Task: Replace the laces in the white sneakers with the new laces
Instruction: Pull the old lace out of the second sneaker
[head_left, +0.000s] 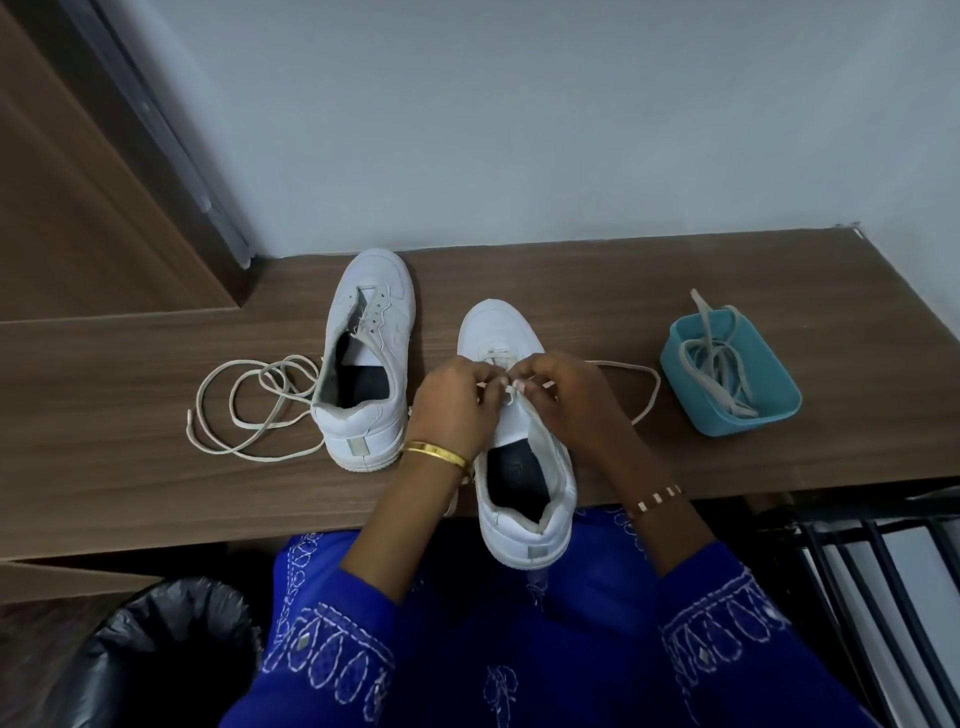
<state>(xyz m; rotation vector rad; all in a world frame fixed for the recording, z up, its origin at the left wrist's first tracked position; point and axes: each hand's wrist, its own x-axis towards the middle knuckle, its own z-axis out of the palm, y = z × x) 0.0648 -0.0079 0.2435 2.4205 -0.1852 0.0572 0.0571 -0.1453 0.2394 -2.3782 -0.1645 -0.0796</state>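
Two sneakers (366, 358) lie on the table (727, 291), loose lace (244, 410) left, tub (730, 364) right.

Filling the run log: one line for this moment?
left hand: pinches lace | right hand: pinches lace | near sneaker: being laced | far sneaker: loose lace | tub: laces

wooden desk (675, 270), black-lined bin (156, 654), metal rack (883, 571)

Two white sneakers (363, 358) (519, 441), one blue tub (727, 415), one black-lined bin (156, 660), two bracelets (435, 453) (655, 500).
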